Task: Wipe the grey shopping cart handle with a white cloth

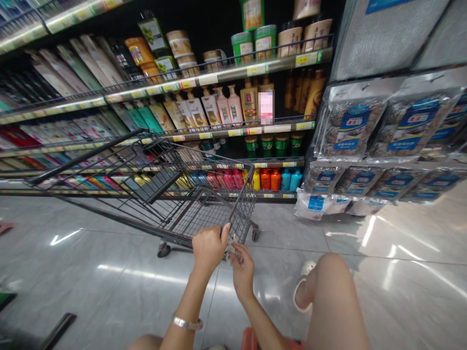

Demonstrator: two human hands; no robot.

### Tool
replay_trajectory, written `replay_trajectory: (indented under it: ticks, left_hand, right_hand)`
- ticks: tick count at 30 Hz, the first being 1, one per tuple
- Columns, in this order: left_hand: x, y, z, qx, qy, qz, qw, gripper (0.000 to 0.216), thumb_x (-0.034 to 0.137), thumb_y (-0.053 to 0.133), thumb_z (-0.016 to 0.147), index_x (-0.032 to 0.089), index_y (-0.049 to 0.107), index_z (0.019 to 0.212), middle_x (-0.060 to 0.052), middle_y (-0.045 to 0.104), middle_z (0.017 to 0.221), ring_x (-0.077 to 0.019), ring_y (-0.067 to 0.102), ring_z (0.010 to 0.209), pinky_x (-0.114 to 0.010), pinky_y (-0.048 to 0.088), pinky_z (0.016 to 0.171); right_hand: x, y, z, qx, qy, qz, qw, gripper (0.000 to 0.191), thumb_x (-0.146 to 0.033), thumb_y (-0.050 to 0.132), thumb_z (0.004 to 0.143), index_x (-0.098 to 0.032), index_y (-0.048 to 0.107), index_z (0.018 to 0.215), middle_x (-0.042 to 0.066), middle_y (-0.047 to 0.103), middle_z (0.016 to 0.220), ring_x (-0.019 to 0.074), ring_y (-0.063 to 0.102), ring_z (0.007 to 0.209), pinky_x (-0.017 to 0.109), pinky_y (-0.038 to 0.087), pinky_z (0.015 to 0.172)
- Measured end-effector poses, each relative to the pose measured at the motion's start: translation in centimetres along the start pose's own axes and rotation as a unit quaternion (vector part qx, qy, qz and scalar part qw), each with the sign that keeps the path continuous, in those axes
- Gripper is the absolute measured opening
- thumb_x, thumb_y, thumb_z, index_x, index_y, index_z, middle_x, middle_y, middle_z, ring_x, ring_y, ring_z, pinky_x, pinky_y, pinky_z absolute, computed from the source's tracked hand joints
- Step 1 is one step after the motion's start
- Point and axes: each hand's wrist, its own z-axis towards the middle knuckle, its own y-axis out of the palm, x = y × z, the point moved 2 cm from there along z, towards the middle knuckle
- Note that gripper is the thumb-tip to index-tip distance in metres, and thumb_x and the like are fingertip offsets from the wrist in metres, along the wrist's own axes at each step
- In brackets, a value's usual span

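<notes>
The shopping cart (pixel 204 211), a tapering basket of dark metal wire with a flat, smooth seat panel (pixel 160 187), stands on glossy grey tiles (pixel 127 296). At the cart's near front corner the left hand (pixel 209 248), fist-like with its thumb raised, is wrapped around the rim; a shiny banded bracelet (pixel 187 323) circles that wrist. Just beside the same corner, the right hand (pixel 242 272) pinches a crumpled greyish wad (pixel 233 249); whether the wad touches the cart, I cannot tell. Behind the cart are smooth plastic bottles (pixel 235 106); beyond its front end hang clear, crinkled packets (pixel 352 124) of coiled, wiry scourers.
</notes>
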Motion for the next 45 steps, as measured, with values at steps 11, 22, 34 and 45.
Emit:
replay_trajectory:
  ticks: [11,22,34,45]
  left_hand:
    - [0.0,0.4,-0.4,0.055,0.034,-0.009,0.998,0.061,0.047,0.025,0.094,0.016,0.067,0.061,-0.011,0.066,0.059,-0.0217,0.062,0.06,-0.029,0.028,0.055]
    - [-0.5,0.5,-0.9,0.093,0.055,-0.022,0.994,0.057,0.045,0.031,0.094,0.017,0.062,0.055,-0.007,0.061,0.051,-0.0182,0.057,0.054,-0.029,0.023,0.054]
    - [-0.3,0.3,-0.8,0.064,0.039,-0.037,0.997,0.058,0.046,0.03,0.093,0.017,0.064,0.056,-0.008,0.061,0.053,-0.0177,0.057,0.056,-0.028,0.022,0.053]
    - [0.0,0.0,-0.6,0.037,0.018,-0.022,0.999,0.061,0.048,0.026,0.093,0.016,0.067,0.061,-0.011,0.065,0.058,-0.0208,0.061,0.06,-0.029,0.024,0.054]
  right_hand:
    - [1.2,0.1,4.8,0.081,-0.038,-0.067,0.994,0.016,-0.025,0.053,0.079,-0.018,0.066,0.083,0.006,0.067,0.089,0.0195,0.061,0.089,0.035,0.047,0.085]
    - [4.4,-1.1,14.0,0.144,-0.018,-0.135,0.98,0.022,-0.028,0.049,0.075,-0.016,0.063,0.085,0.007,0.068,0.083,0.0198,0.062,0.079,0.033,0.047,0.077]
    - [5.8,-1.5,17.4,0.079,-0.025,-0.139,0.987,0.037,-0.022,0.046,0.073,-0.014,0.068,0.103,0.01,0.069,0.107,0.0224,0.062,0.103,0.039,0.043,0.096]
    - [5.7,-1.9,11.6,0.018,-0.048,-0.117,0.992,0.043,-0.021,0.054,0.07,-0.018,0.065,0.111,0.008,0.061,0.124,0.0217,0.053,0.118,0.041,0.036,0.105]
